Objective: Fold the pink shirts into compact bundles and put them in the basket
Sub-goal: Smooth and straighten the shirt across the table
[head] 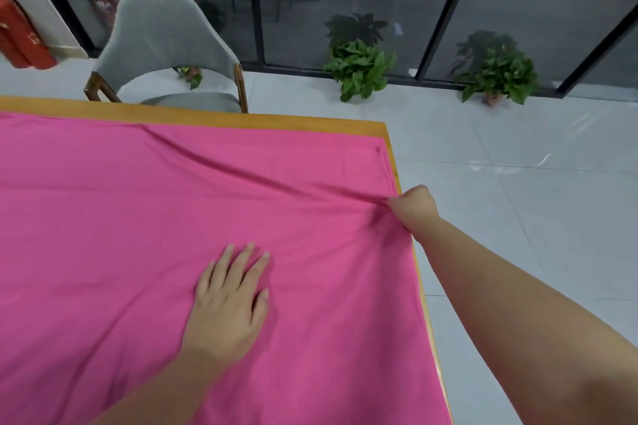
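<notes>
The left hand lies nearest, flat on the pink shirt with straight, slightly spread fingers. It presses the cloth to the table and grips nothing. Its fingertips point away and a little to the right, toward the other hand.

Farther out and to the right, the right hand is closed into a fist at the shirt's right edge, just where the cloth meets the table rim. It pinches a bunch of fabric there. A taut ridge runs from that pinch up and to the left across the cloth toward the far side, and smaller creases fan from it back toward the left hand.

The shirt is spread wide, covering almost all the tabletop in view, and its left part runs out of frame. Its far hem lies along the far table edge, with a stitched corner near the far right corner. It looks still unfolded.

The relation that matters, as I judge it: the pinched edge lies to the right of and beyond the pressing palm, so a fold would carry that edge leftward across the cloth while the left hand anchors it. The right hand is the nearer one to that edge.

No basket is in view. Beyond the table stand a grey chair and potted plants by a glass wall.
</notes>
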Motion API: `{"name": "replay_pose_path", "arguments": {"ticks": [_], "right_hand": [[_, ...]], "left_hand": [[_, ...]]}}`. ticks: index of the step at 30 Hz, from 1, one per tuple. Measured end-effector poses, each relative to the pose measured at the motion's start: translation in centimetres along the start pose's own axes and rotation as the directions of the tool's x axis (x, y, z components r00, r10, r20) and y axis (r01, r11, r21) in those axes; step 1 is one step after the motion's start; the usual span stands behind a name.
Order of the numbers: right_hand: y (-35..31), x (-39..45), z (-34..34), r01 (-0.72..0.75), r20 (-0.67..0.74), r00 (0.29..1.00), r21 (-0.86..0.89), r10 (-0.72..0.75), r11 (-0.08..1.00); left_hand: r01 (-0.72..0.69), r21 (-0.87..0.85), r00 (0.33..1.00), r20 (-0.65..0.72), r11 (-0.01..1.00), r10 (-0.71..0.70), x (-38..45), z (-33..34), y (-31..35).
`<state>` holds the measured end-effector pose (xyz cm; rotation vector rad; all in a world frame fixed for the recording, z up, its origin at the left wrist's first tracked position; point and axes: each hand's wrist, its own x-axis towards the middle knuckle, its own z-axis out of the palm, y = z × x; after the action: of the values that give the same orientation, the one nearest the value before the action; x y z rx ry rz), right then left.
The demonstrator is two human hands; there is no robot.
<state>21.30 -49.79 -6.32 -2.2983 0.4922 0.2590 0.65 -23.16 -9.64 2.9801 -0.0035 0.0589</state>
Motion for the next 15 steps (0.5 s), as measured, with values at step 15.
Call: {"name": "replay_pose_path", "arguments": {"ticks": [15], "right_hand": [[-4.9, 7.2, 0.6, -0.081, 0.124, 0.99, 0.171, 0.061, 0.982]], "left_hand": [[0.236, -0.002, 0.953, 0.195, 0.972, -0.231, 13.5, -1.4, -3.8]]}}
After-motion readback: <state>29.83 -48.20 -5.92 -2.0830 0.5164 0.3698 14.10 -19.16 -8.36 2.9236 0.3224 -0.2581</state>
